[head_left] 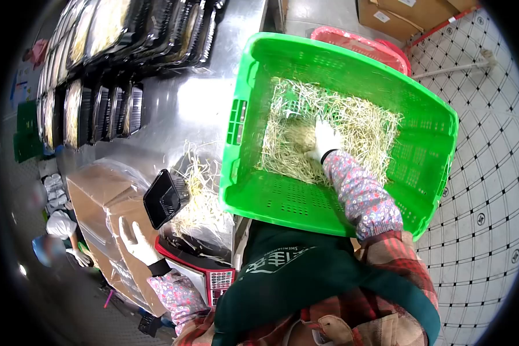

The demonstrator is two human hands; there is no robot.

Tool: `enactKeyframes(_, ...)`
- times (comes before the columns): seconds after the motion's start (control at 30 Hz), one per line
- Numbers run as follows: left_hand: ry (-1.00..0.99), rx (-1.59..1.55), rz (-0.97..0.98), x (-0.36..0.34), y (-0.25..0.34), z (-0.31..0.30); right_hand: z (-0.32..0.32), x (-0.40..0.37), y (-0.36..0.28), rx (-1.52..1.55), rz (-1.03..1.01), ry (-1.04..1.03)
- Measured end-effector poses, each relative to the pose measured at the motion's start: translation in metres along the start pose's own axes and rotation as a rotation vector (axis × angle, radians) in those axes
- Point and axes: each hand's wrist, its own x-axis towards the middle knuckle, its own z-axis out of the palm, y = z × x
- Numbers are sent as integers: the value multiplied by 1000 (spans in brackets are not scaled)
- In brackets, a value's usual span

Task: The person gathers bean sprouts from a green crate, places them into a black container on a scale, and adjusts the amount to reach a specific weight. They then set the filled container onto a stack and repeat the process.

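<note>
Stretching lengthwise left-to-right, green crate [352, 66] holds sprouts [360, 124]

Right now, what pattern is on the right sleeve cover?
The right sleeve cover has a small floral print, shown in the head view.

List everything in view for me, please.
deep plastic crate: one, green, centre right
stringy sprouts: uncountable, pale, in and beside crate
plastic basket: one, red, beyond crate
stacked plastic trays: many, black, upper left
lone plastic tray: one, black, beside sprouts
metal tabletop: one, silver, upper left
keypad device: one, red-white, lower centre
cardboard boxes: at least two, brown, left, top right
tiled floor: one, black-white, right
co-worker: at least one, white top, far left
cloth apron: one, dark green, bottom
left hand: one, white-gloved, near left box
right hand: one, white-gloved, in crate
</note>
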Motion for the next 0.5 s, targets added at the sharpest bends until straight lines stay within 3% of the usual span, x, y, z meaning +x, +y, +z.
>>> enactKeyframes(0.03, 39, 50, 3, -1, -14, -6, 7, -9, -8, -61, -2, 86)
enactKeyframes(0.13, 104, 31, -130, -6, -67, -18, 0, -18, -27, -155, 41, -32)
enactKeyframes(0.17, 119, -94, -243, -7, -92, -21, 5, -15, -28, -171, 59, -63)
enactKeyframes(0.23, 128, -243, -511, -14, -77, -12, 19, 3, -13, -104, 20, -86)
enactKeyframes(0.27, 95, -203, -489, -12, -116, -18, 18, 12, -7, -83, 6, -120)
enactKeyframes(0.37, 125, -413, -682, -21, -107, -6, 11, 15, 8, 34, -32, -98)
enactKeyframes(0.5, 134, -508, -725, -16, -122, 13, -10, -4, 21, 223, -66, -52)
